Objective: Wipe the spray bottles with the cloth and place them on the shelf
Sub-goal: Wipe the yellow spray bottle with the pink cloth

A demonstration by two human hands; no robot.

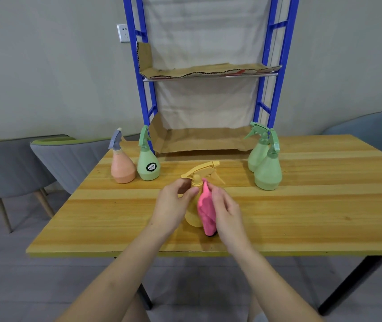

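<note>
A wooden table [301,217] is set before a blue shelf [276,66] lined with cardboard. At mid-table the upright yellow spray bottle [192,217] is gripped at its neck by the left hand [173,205]. A pink cloth [205,212] is pinched by the right hand [226,212] and pressed to the bottle's side. A peach bottle [122,168] and three green ones are stood near the shelf.
</note>
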